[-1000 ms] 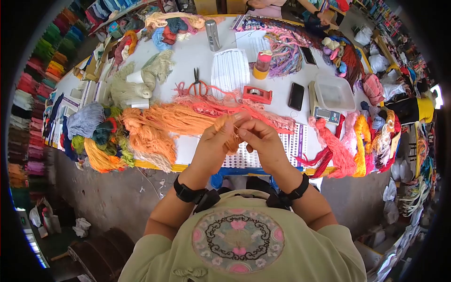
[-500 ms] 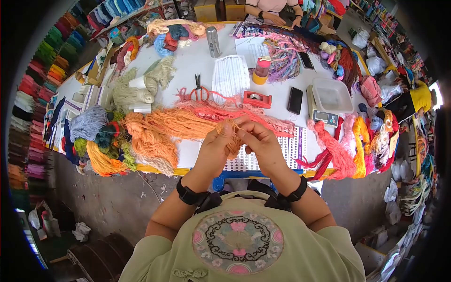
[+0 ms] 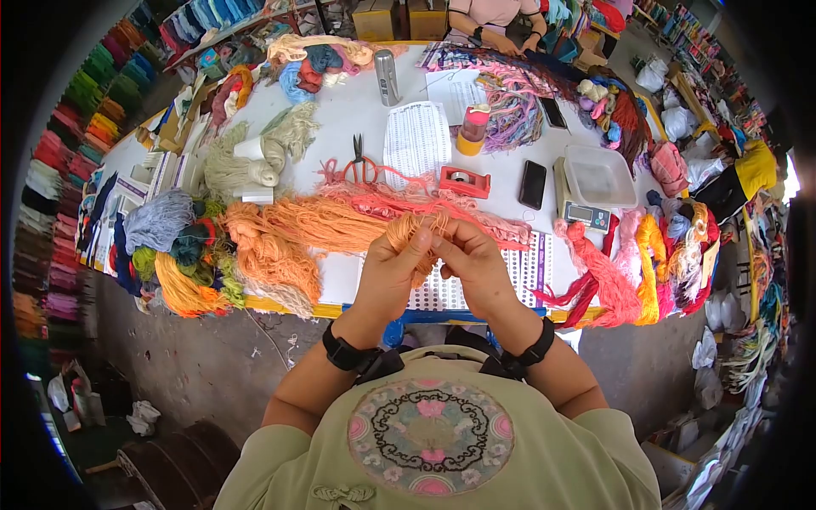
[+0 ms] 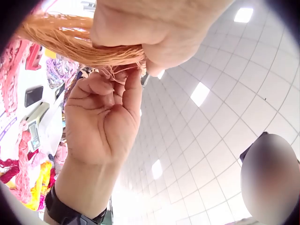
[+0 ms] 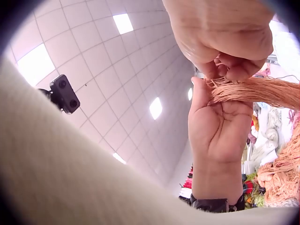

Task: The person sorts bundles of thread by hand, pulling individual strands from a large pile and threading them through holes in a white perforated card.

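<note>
Above the table's near edge, both hands meet at a bundle of orange thread (image 3: 422, 270). The left hand (image 3: 384, 276) grips it, and in the right wrist view the strands (image 5: 267, 92) run across that palm, trailing off to the right. Thumb and fingers of the right hand (image 3: 486, 270) pinch fine loose strands at the bundle's end, right beside the left thumb. In the left wrist view thin threads (image 4: 114, 72) stretch between the two hands. Peach-orange skeins (image 3: 319, 221) and coral skeins (image 3: 399, 202) lie on the table just beyond the hands.
Beneath the hands lies a sheet with rows of dots (image 3: 438, 293). Farther back are scissors (image 3: 360, 168), a red tape dispenser (image 3: 465, 182), a phone (image 3: 533, 184) and a scale (image 3: 588, 216) with a plastic tub (image 3: 602, 174). Coloured skeins crowd both sides. Another person (image 3: 497, 21) sits opposite.
The right hand has shifted slightly left, its fingers now closer to the left thumb at the thread's end. The head view has tilted up a little, showing more of the person opposite.
</note>
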`<state>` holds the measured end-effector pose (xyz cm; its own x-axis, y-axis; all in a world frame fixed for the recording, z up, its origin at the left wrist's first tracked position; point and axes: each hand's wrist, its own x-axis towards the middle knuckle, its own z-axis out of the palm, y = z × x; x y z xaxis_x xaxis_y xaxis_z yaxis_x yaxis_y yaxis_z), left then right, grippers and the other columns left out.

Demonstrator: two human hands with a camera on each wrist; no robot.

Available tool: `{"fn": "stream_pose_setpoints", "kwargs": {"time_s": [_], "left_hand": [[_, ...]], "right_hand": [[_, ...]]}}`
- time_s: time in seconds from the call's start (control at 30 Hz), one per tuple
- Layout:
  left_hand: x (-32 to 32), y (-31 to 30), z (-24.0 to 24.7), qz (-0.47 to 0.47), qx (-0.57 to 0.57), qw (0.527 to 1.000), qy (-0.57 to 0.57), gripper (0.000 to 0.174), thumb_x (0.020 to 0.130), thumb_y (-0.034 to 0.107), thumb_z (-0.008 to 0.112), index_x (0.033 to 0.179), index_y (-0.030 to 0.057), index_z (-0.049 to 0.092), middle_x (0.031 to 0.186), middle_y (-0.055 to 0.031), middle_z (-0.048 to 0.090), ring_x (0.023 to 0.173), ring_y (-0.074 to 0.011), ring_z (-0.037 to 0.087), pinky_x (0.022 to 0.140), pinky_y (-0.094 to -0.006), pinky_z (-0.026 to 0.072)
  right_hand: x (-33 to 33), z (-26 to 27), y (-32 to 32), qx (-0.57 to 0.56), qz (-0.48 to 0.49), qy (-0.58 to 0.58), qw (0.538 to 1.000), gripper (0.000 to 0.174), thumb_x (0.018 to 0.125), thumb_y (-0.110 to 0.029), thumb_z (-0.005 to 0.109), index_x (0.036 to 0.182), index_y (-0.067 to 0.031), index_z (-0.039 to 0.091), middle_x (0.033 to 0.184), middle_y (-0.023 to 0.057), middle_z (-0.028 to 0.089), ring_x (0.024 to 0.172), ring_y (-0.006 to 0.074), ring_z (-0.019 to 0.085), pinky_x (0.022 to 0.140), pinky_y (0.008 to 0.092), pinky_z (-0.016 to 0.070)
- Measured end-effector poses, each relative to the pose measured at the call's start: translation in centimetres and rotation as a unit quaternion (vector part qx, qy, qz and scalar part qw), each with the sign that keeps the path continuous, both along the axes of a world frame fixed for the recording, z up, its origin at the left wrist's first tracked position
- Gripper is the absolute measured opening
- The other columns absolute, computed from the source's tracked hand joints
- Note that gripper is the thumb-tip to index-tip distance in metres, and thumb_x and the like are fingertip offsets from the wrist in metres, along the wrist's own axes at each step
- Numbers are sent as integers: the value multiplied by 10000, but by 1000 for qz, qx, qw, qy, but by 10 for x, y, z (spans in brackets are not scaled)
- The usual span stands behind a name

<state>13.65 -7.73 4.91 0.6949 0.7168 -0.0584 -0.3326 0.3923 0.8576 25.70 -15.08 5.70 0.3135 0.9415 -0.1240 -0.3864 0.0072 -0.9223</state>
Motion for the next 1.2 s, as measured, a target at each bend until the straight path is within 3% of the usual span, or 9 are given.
{"fn": "stream_pose_setpoints", "kwargs": {"time_s": [0.13, 0.23, 0.3, 0.53, 0.63, 0.7, 0.9, 1.07, 1.2], "left_hand": [[1, 4, -4, 8, -11, 1000, 2, 299, 970, 277, 534, 1133, 37, 608, 890, -26, 631, 774, -76, 592, 638, -213, 471], [2, 1, 9, 4, -68, 995, -74, 287, 972, 228, 521, 1157, 17, 582, 1148, -92, 625, 993, -149, 604, 831, -305, 509], [7, -5, 17, 90, -90, 992, -24, 269, 964, 246, 552, 1145, 59, 619, 726, 28, 556, 568, -13, 429, 495, -162, 313], [0, -2, 0, 12, -33, 999, -31, 237, 970, 218, 538, 1113, 48, 620, 711, 17, 559, 557, -14, 431, 486, -163, 303], [-3, 3, -6, 0, -27, 999, -38, 206, 971, 204, 533, 1067, 39, 610, 801, -23, 611, 638, -47, 534, 530, -184, 399], [-5, 2, -1, -8, -81, 993, -85, 276, 985, 247, 489, 1106, 19, 588, 1124, -127, 623, 1050, -184, 598, 847, -323, 513], [-8, -4, 15, -19, -104, 992, -74, 489, 1006, 390, 390, 1195, -32, 551, 1138, -125, 612, 1038, -179, 596, 860, -320, 497], [-13, -9, 7, -60, -24, 997, -39, 521, 1007, 406, 375, 1236, -36, 528, 1154, -113, 602, 1015, -164, 593, 856, -303, 488], [-14, -16, 17, -22, -10, 998, -58, 523, 1011, 412, 351, 1222, -29, 535, 1147, -103, 600, 988, -163, 600, 835, -302, 495]], "right_hand": [[-3, 4, 0, -1, -17, 17, 1000, 95, 922, -165, 596, 949, -74, 605, 813, -35, 589, 659, 27, 502, 564, 192, 402], [0, 5, -3, 6, -24, 72, 997, 78, 919, -147, 599, 943, -74, 605, 817, -34, 588, 660, 23, 500, 560, 192, 408], [0, 4, -3, 8, -26, 103, 994, 70, 917, -137, 602, 944, -73, 605, 821, -32, 588, 662, 21, 500, 559, 192, 411], [-9, -1, -4, 26, -12, -31, 999, 52, 919, -116, 588, 940, -69, 584, 838, -28, 583, 652, 22, 501, 566, 191, 424], [-9, -2, -6, 26, -22, 15, 999, 43, 919, -110, 576, 936, -70, 577, 856, -22, 589, 632, 25, 491, 563, 193, 423], [-6, -1, -9, 26, -21, 55, 998, 43, 919, -110, 570, 937, -71, 575, 870, -19, 595, 627, 27, 487, 561, 194, 421], [-6, 2, -12, 36, -37, 143, 988, 64, 919, -128, 575, 947, -71, 578, 803, -27, 593, 630, 29, 492, 559, 194, 413], [-19, 0, -12, 30, -11, -51, 998, 109, 933, -167, 584, 976, -66, 589, 768, -22, 586, 632, 31, 502, 565, 199, 414], [-24, 7, -15, 35, -39, -38, 998, 98, 935, -152, 579, 960, -58, 593, 768, -17, 586, 622, 32, 500, 548, 198, 412]]}}
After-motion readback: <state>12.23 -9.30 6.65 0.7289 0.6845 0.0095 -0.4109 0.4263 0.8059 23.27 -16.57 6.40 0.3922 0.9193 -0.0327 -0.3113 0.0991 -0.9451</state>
